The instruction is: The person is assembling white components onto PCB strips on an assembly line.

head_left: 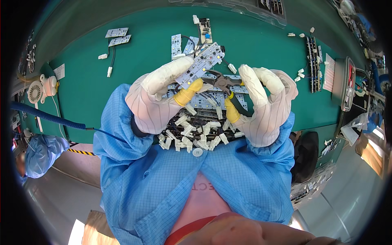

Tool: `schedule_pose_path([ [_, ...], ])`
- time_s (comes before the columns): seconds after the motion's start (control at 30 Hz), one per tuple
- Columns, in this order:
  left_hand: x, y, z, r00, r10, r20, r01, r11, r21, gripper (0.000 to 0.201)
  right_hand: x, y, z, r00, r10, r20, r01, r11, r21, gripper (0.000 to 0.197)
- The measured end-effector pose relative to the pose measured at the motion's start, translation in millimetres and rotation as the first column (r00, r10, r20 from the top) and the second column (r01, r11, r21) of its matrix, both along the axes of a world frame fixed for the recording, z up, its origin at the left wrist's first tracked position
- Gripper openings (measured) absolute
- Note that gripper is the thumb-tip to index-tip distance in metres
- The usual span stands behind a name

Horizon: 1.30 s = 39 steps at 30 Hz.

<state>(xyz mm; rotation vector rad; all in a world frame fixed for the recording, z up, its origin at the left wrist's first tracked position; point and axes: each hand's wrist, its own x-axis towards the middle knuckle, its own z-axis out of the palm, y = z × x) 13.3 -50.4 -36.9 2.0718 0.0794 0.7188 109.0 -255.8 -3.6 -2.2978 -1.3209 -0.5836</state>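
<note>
My left hand (161,94), in a striped glove with white and yellow finger covers, pinches a light-coloured LED circuit board (204,63) that is tilted up to the right. Gloved the same way, my right hand (263,108) grips a pair of cutting pliers (222,81) with dark jaws. The jaws point left and lie close to the board's lower edge; whether they touch it I cannot tell. Beneath both hands are more LED boards (234,101) with dark wires. Nearer my body lies a heap of white plug connectors (188,130), partly over dark boards.
On the green mat (143,45) are two small wired boards (118,36) at far left and a brown component board (205,30) at the back. A stack of boards (313,63) and a lidded container (347,83) stand right. A small fan (36,92) and blue coiled cord (49,115) are left.
</note>
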Motion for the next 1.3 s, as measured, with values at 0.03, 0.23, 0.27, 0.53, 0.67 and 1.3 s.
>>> schedule_pose_path([
  [0.03,-0.5,-0.7,-0.1,1.0,0.01,-0.017,-0.01,1.0,-0.008,0.043,0.0,-0.1,0.5,1.0,-0.001,0.0,0.001,1.0,0.0,0.067],
  [0.23,0.1,-2.4,5.4,0.999,-0.001,-0.047,-0.003,0.996,-0.093,0.04,-0.8,-0.1,0.7,1.0,0.005,-0.013,-0.005,1.0,-0.01,0.065],
  [0.27,0.1,-2.8,5.3,0.999,-0.002,-0.047,-0.003,0.996,-0.093,0.04,0.9,-0.4,1.4,0.999,0.02,-0.039,-0.019,1.0,0.007,0.065],
  [0.53,-1.2,-3.4,5.6,0.998,-0.016,-0.068,0.005,0.987,-0.163,0.041,0.3,-0.9,5.7,0.999,-0.016,-0.049,0.015,1.0,-0.026,0.062],
  [0.67,0.0,-3.3,1.2,1.0,-0.01,-0.013,0.009,0.994,-0.113,0.041,-1.9,1.4,2.8,0.999,-0.001,-0.052,0.002,1.0,0.016,0.062],
  [1.3,6.3,-8.1,23.9,0.976,-0.206,0.077,0.191,0.62,-0.761,0.045,25.2,-20.6,9.2,0.964,-0.24,-0.118,0.251,0.963,0.093,0.056],
])
